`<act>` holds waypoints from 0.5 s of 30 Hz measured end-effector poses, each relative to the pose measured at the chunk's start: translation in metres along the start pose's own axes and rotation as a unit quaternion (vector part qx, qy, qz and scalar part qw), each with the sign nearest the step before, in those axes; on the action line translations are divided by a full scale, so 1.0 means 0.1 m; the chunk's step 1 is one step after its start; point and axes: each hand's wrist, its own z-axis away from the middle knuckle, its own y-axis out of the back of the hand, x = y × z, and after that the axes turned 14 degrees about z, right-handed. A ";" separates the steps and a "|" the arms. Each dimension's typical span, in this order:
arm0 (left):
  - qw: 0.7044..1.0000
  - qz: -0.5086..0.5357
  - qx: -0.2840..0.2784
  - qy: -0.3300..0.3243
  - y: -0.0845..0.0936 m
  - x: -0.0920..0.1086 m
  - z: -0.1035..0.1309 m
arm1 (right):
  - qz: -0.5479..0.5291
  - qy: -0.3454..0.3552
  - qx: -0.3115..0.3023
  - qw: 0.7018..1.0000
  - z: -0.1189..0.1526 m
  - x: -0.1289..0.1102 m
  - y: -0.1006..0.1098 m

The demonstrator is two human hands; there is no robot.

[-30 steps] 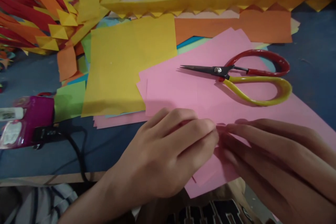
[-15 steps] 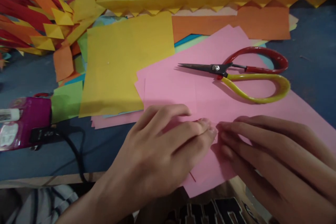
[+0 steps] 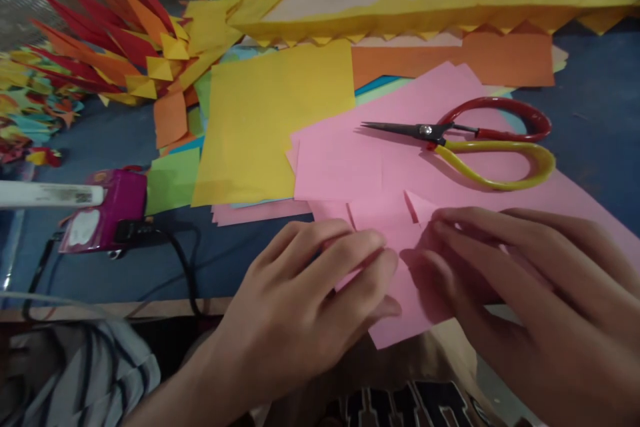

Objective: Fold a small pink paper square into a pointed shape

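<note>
A small cut piece of pink paper (image 3: 379, 211), with slits and a raised pointed flap, lies over larger pink sheets (image 3: 415, 103) near the table's front edge. My left hand (image 3: 320, 287) holds its left side, fingers bent and pressed on the paper. My right hand (image 3: 505, 273) pinches its right side near the flap; part of the paper is hidden under both hands. Just beyond them, scissors (image 3: 427, 131) with one red and one yellow handle lie on the pink sheets, tips pointing left.
A yellow sheet (image 3: 270, 120) lies left of the pink ones. Farther back are a yellow zigzag paper strip (image 3: 400, 17) and red and orange paper spikes (image 3: 115, 33). A purple box (image 3: 117, 203) with a black cable (image 3: 183, 267) sits at left, near a striped cloth (image 3: 95, 367).
The view has shifted, so table things appear farther right. The small pink piece now shows its slits and raised flap between my hands. My left fingertips have drawn back from my right ones.
</note>
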 end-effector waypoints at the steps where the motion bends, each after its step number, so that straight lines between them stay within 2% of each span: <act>1: 1.000 -0.006 0.001 0.002 -0.01 -0.02 0.00 | 0.003 0.002 -0.004 1.000 0.00 0.00 0.00; 5: 1.000 -0.002 0.005 0.003 -0.01 -0.07 -0.03 | 0.001 0.000 -0.011 1.000 0.03 0.00 0.00; 9: 0.999 -0.036 0.003 -0.024 0.05 -0.07 -0.06 | 0.002 -0.022 -0.004 1.000 0.04 -0.01 0.02; 12: 0.997 -0.058 -0.004 -0.044 0.08 -0.06 -0.09 | -0.002 0.014 0.010 1.000 0.04 -0.04 0.02; 15: 0.999 -0.033 0.004 -0.035 0.05 -0.08 -0.12 | -0.007 0.048 -0.022 0.999 0.03 -0.10 0.00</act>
